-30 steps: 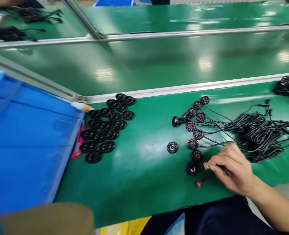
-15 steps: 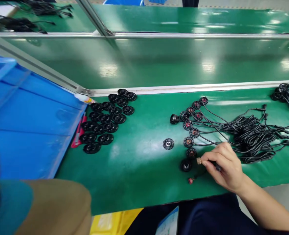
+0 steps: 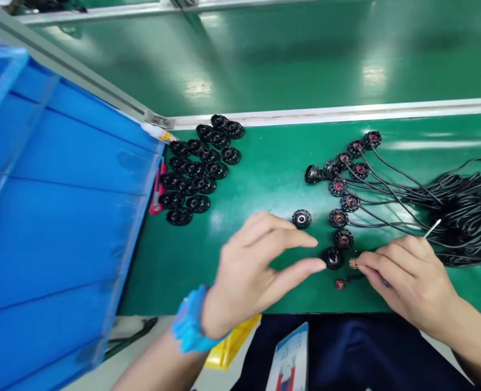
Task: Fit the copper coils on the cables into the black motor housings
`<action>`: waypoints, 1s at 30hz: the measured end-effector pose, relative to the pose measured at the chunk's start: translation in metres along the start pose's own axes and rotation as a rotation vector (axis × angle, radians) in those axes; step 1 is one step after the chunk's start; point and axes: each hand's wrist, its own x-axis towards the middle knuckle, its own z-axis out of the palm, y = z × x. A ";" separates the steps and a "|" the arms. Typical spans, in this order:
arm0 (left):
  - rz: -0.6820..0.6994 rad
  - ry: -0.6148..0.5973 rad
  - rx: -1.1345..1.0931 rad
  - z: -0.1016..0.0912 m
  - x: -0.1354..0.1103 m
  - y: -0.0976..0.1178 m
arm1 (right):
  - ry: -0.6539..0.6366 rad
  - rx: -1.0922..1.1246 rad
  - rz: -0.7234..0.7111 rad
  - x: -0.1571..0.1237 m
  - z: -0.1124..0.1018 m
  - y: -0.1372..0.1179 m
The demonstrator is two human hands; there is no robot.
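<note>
My right hand (image 3: 411,282) pinches a small copper-coloured cable end (image 3: 353,263) between thumb and fingertips. A thin stick with a pale tip (image 3: 433,228) pokes out behind its knuckles. My left hand (image 3: 256,260), thumb and fingers apart, hovers over the bench with nothing in it. Its fingertips point at a black round housing (image 3: 333,258) near the right hand. Another black disc with a bright ring (image 3: 301,219) lies just beyond the left fingers. A cable end with a red tip (image 3: 340,284) rests on the mat below the housing.
Several round black parts with red or copper centres (image 3: 338,218) trail cables to a dark coiled bundle (image 3: 468,217) at right. More black discs (image 3: 197,169) are grouped at left, beside a red-handled tool (image 3: 157,195) and a large blue bin (image 3: 61,217).
My left hand has come up from the lower left to over the bench, fingers apart. My right hand keeps its pinch on the cable end. The view has shifted.
</note>
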 end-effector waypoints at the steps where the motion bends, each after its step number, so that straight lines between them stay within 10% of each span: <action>1: 0.005 -0.027 -0.013 0.015 0.001 -0.005 | -0.011 -0.004 -0.010 0.000 0.000 0.000; 8: -0.098 -0.230 -0.074 0.072 -0.026 -0.005 | -0.085 -0.061 -0.043 0.000 0.000 0.001; 30: -0.157 -0.225 -0.113 0.090 -0.014 0.012 | -0.329 -0.345 -0.233 0.027 -0.022 -0.021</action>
